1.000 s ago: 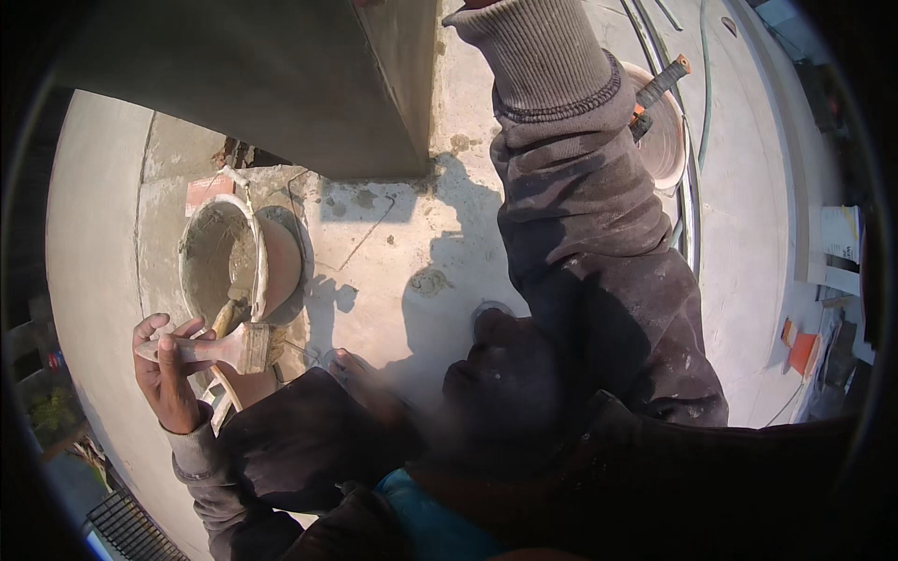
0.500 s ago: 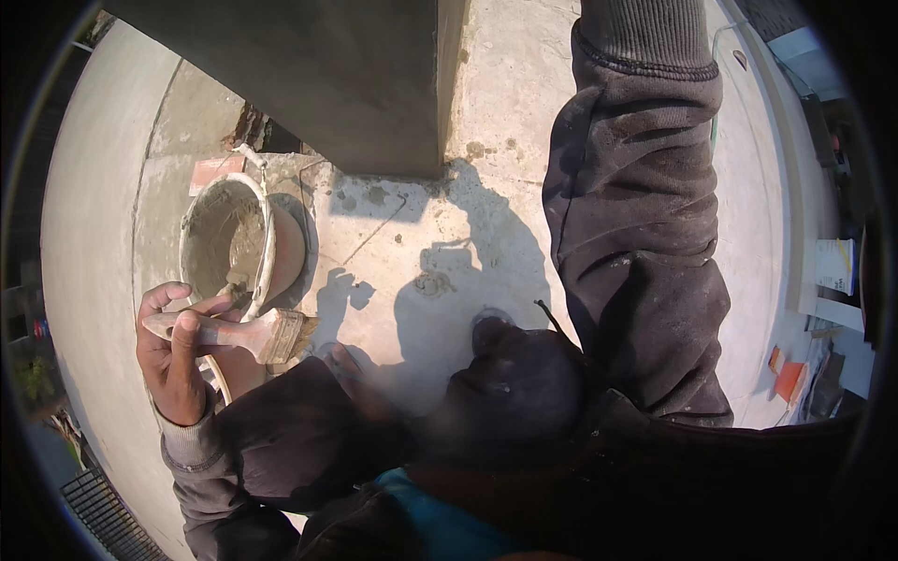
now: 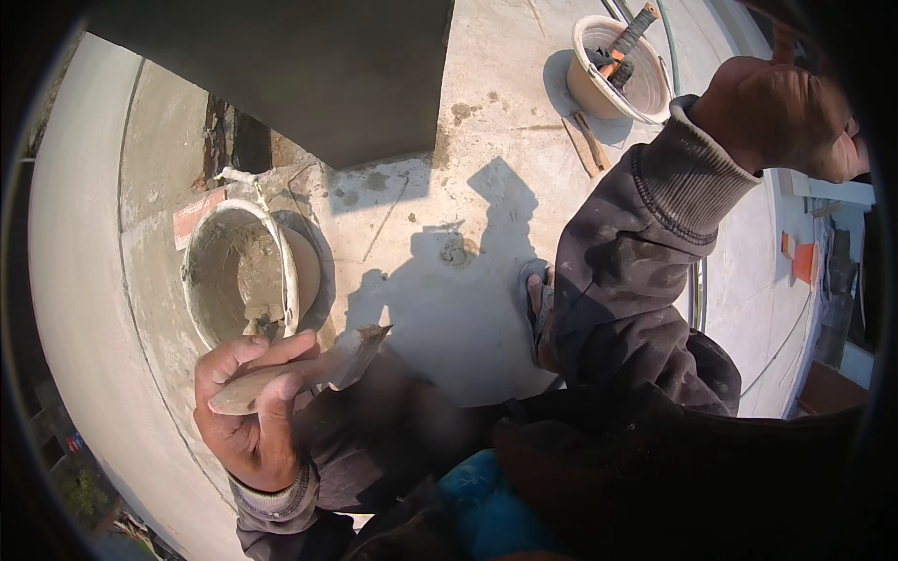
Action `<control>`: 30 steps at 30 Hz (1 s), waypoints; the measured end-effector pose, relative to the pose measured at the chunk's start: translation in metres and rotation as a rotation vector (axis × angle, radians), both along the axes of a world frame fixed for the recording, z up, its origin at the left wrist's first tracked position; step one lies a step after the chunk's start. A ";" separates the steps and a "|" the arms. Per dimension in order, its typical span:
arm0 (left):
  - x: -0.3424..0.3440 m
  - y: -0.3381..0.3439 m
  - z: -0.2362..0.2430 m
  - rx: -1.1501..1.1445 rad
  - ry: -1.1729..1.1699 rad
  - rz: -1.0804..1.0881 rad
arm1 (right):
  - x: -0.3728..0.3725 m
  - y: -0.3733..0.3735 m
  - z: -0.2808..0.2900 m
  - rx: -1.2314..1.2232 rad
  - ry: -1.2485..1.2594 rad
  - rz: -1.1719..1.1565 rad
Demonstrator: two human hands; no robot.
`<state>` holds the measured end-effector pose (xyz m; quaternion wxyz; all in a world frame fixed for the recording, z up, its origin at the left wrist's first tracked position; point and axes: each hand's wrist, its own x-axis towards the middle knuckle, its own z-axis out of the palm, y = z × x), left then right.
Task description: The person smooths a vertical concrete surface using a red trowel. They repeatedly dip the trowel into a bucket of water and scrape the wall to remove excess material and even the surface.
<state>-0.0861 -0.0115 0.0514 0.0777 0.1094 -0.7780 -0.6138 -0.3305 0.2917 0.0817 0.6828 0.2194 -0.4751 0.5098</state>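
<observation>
My left hand [image 3: 245, 421], at the lower left, grips a flat brush [image 3: 348, 360] by its handle, its blurred head pointing right. Just beyond it stands a mortar-smeared bucket [image 3: 201, 290] with grey mix and a tool handle [image 3: 253, 320] inside. My right hand [image 3: 781, 117] is raised at the upper right, fingers curled; what it holds, if anything, is hidden at the dark rim of the picture. To its left is a second bucket [image 3: 599, 98] containing a wrapped-handled tool [image 3: 634, 33] and dark items, with two wooden strips [image 3: 585, 145] beside it.
A grey column [image 3: 281, 65] rises at the top centre from the concrete floor [image 3: 421, 215]. A pink tile [image 3: 195, 224] lies behind the left bucket. My sandalled foot [image 3: 536, 304] shows beside my right sleeve. A hose [image 3: 670, 51] and red-orange objects [image 3: 803, 264] are at the right.
My right arm has swung from the top to the right, bringing its hand into view and uncovering the second bucket. My left hand, with the brush, has moved rightward and down.
</observation>
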 end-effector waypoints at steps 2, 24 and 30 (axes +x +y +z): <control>0.006 -0.003 0.004 -0.259 0.012 -0.063 | 0.025 -0.066 -0.105 -0.016 -0.296 0.060; 0.036 -0.042 -0.015 -0.407 -0.037 -0.183 | 0.044 -0.186 -0.247 0.335 -0.721 -0.160; 0.037 -0.048 -0.020 -0.291 -0.041 -0.164 | 0.007 -0.160 -0.120 0.066 -0.488 -0.224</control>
